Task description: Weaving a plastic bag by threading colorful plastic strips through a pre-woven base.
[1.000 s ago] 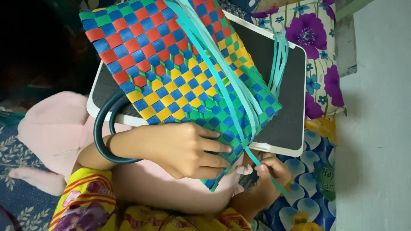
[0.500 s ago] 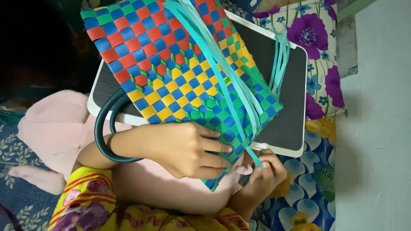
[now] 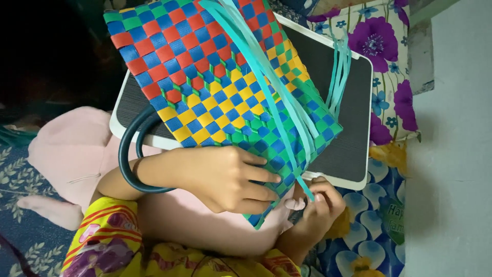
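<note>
Near the middle of the head view lies a woven basket [image 3: 225, 97] made of red, blue, yellow and green strips. It rests tilted on a dark board with a white rim [image 3: 353, 149], which works as the surface here, and its low corner hangs over the person's lap. The left hand [image 3: 225, 177] is spread flat on the low corner of the basket, fingers closed against the weave, pressing it still. The right hand [image 3: 318, 208], at the lower right of the middle, pinches the end of a light teal strip [image 3: 287, 133] between its fingertips, just at the basket's edge.

To do this step well, I think the flat hand should keep the corner from sliding, and the pinching hand should pull the strip straight and snug, not twisted, so it lies flat in the weave.

More loose teal strips [image 3: 339, 77] hang at the upper right and could tangle with the one being pulled. A dark round handle [image 3: 128, 154] loops around the left wrist and may get in the way. A pink cloth [image 3: 66, 159] sits at the left, and a flowered sheet [image 3: 379, 46] lies at the right beside a pale wall [image 3: 451, 154].
</note>
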